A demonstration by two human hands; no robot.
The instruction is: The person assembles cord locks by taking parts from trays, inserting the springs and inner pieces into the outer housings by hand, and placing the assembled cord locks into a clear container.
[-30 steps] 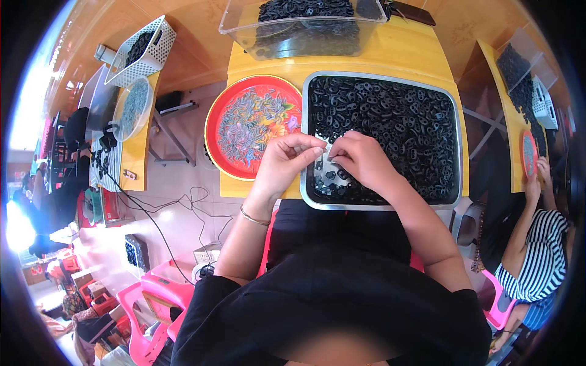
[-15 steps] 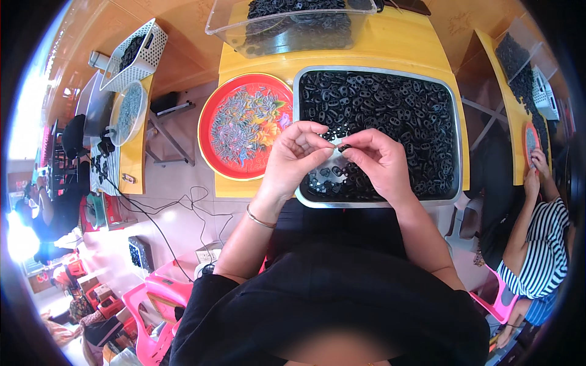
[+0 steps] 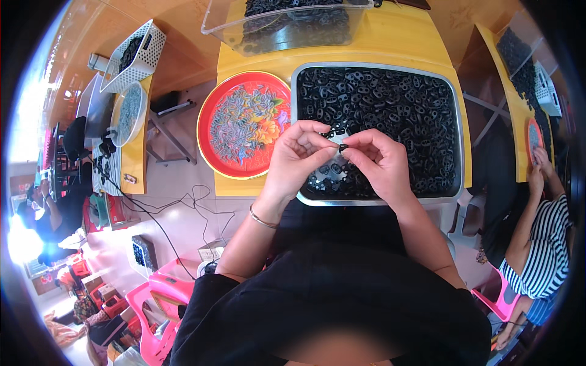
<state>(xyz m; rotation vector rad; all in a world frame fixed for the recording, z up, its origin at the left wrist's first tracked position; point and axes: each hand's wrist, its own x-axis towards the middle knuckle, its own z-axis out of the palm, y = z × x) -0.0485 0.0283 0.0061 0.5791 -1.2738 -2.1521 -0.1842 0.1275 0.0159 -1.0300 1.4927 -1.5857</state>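
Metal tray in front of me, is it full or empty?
Mostly full, not empty: black pieces cover most of the metal tray, though shiny bottom shows between the left hand and right hand.

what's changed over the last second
The left hand and right hand have shifted rightward over the metal tray; a small black piece now shows at their fingertips, though whether it was held at first is unclear. The metal tray and red round tray stayed side by side.
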